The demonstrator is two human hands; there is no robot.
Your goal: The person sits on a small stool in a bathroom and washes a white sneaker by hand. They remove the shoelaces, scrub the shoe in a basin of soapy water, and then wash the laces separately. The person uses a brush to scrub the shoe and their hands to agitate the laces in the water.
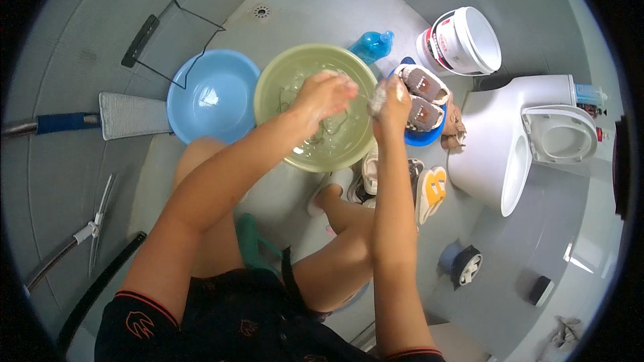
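Above the pale green basin, my left hand hovers with wet fingers pointing right. They are smeared, and I cannot make out whether anything is in them. Suds and thin, string-like strands show in the basin's water. My right hand is raised at the basin's right rim, closed around a white, foamy lump whose kind is unclear. Just beyond it, grey-and-cream slippers lie in a small blue basin.
A light blue basin stands left, beside a flat mop. Behind are a blue bottle and a white bucket. The toilet is right; yellow-and-white slippers and other shoes lie before it.
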